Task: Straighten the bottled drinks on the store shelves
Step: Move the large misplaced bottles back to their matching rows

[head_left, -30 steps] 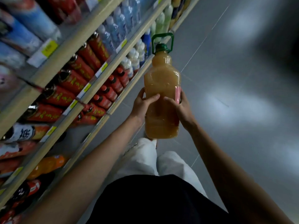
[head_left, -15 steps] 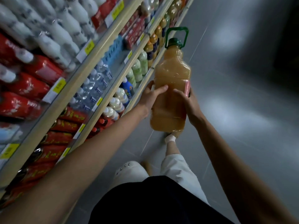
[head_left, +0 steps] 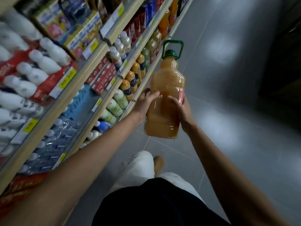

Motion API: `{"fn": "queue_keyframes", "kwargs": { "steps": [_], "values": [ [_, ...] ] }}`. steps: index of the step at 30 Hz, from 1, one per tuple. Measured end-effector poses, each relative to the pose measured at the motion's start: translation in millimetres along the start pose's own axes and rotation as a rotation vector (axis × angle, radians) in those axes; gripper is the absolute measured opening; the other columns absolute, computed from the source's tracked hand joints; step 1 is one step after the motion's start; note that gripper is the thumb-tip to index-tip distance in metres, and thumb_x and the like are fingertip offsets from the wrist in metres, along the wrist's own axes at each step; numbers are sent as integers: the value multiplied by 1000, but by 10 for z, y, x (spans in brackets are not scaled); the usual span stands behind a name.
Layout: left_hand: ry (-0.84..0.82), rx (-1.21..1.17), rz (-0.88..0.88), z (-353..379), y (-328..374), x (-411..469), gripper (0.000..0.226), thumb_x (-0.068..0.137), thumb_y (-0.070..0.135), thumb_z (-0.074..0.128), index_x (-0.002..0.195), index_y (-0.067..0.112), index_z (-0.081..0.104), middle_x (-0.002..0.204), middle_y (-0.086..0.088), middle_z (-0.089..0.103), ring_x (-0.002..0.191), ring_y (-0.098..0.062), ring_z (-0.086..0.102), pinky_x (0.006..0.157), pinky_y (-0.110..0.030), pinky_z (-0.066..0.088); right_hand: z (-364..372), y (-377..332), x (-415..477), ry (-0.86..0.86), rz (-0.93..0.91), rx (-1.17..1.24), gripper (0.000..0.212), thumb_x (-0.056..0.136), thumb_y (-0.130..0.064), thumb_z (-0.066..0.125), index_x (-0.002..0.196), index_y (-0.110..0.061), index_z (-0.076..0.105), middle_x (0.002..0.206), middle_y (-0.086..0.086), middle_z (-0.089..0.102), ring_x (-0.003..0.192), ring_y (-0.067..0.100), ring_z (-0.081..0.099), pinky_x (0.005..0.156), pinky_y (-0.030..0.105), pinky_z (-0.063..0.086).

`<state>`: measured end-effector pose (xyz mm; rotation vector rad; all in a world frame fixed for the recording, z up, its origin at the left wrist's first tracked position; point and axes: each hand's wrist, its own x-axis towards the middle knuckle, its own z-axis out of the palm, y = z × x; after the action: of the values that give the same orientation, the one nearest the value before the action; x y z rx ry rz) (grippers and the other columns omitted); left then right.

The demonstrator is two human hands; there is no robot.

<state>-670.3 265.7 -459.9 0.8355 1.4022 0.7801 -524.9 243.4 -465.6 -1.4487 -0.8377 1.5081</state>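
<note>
Large juice bottle (head_left: 167,82), amber, with green cap and loop handle (head_left: 173,46), held cap-up in the aisle above the floor (head_left: 228,115), just beside the lowest shelf edge (head_left: 150,68) and clear of the shelves. Left grip (head_left: 144,104) curls round the bottle's left side, thumb across the near face; right grip (head_left: 183,111) clasps the right side over a pink label. Shelves at left carry orange bottles (head_left: 130,84), pale green bottles (head_left: 117,104), water bottles (head_left: 53,141) and blurred white bottles (head_left: 42,62).
</note>
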Motion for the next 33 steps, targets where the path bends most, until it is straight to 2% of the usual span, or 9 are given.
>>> {"fn": "queue_keyframes", "kwargs": {
  "steps": [9,12,15,17,19,22,24,29,33],
  "values": [
    [-26,33,71,738,778,1562,56,87,45,60,135,21,47,129,-3,58,116,-21,55,101,-40,44,-629,-730,1631,-5,-67,-63,80,70,-41,66,141,-21,34,133,5,53,116,22,56,98,47,48],
    [-55,-19,78,997,1133,2245,59,87,44,61,136,15,46,130,-6,58,118,-23,55,105,-42,42,-847,-1072,2296,-1,-97,-80,75,70,-40,68,136,-21,38,129,4,55,114,19,57,96,41,50],
    [-80,4,90,1232,1492,2836,49,88,47,57,128,19,50,119,6,61,111,-13,58,93,-24,47,-1042,-1393,2868,-6,-115,-104,69,70,-41,67,130,-28,36,125,-4,53,111,11,56,87,27,51],
    [-92,-8,96,1383,1731,3215,32,89,46,57,115,28,49,100,24,55,92,13,54,68,-2,43,-1171,-1608,3231,-8,-105,-97,69,70,-40,68,128,-31,33,125,-6,51,111,10,55,85,25,50],
    [-99,18,107,1510,1977,3538,32,90,45,57,116,29,49,99,25,54,84,26,48,65,1,37,-1286,-1820,3564,-11,-100,-92,70,69,-40,68,129,-29,33,125,-5,51,111,10,55,85,25,51],
    [-97,20,109,1711,2277,4049,46,88,47,59,125,21,55,113,7,64,110,-10,59,92,-24,45,-1468,-2078,4081,-35,-98,-98,80,67,-46,71,134,-26,32,127,-4,51,111,9,56,87,27,53],
    [-88,-15,114,1850,2448,4403,48,84,48,61,122,18,58,118,-2,65,111,-19,60,103,-39,44,-1609,-2241,4475,-59,-91,-92,88,63,-54,69,137,-26,31,131,-3,51,115,12,55,92,32,51],
    [-57,-87,141,2197,2850,5339,49,78,51,60,120,26,59,123,3,63,117,-14,56,110,-40,37,-2001,-2602,5635,-139,-8,-121,86,72,-46,66,144,-28,22,139,-1,45,122,18,51,99,45,47],
    [0,-105,80,2497,3123,6082,38,86,49,58,119,30,59,121,10,62,118,-12,55,110,-40,37,-2296,-2914,6526,-250,82,-122,87,72,-43,67,143,-30,19,135,-3,47,114,13,56,77,29,56]
  ]
}}
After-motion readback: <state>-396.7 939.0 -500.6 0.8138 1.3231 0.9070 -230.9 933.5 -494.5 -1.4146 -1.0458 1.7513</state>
